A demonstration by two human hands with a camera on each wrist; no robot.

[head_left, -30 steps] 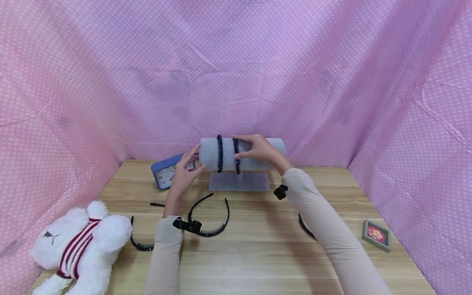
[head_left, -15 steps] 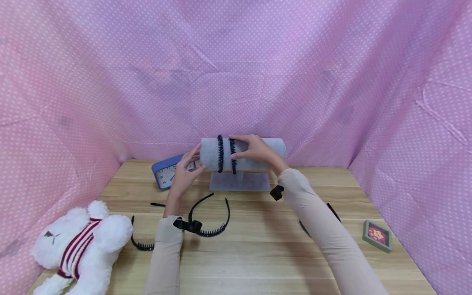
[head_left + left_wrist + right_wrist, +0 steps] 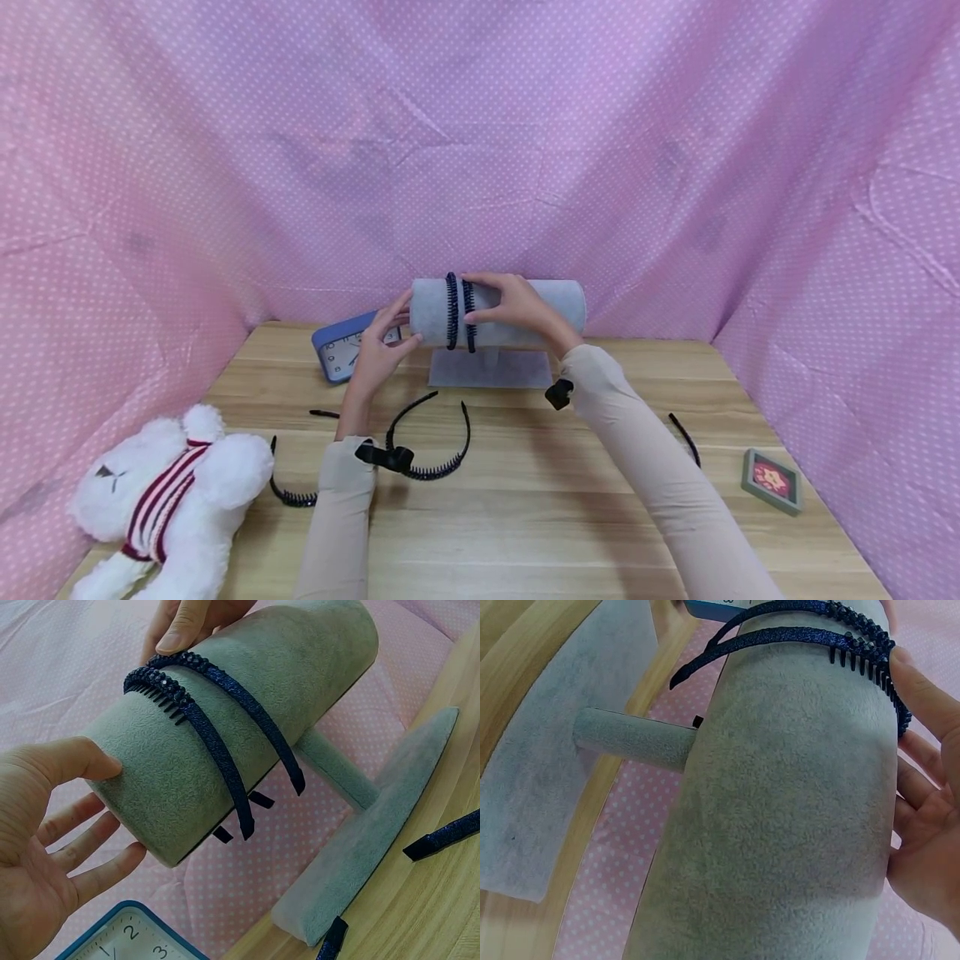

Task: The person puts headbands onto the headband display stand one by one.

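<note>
A grey plush-covered headband display stand has a horizontal roll on a short post and flat base. Two dark navy beaded headbands with comb teeth sit over the roll: the left headband and, close beside it, the right headband. My left hand grips the roll's left end, its thumb on the surface and its fingers at the end edge. With thumb and fingers spread over the roll, my right hand holds the right headband; its thumb lies against the beads.
Another headband lies on the wooden table before the stand, with a further headband left of it. A blue clock, white plush toy and small framed picture stand around. My right sleeve partly hides a headband.
My right hand has slid the right headband leftward along the roll, narrowing the gap to the left headband. My left hand keeps its place at the roll's end.
</note>
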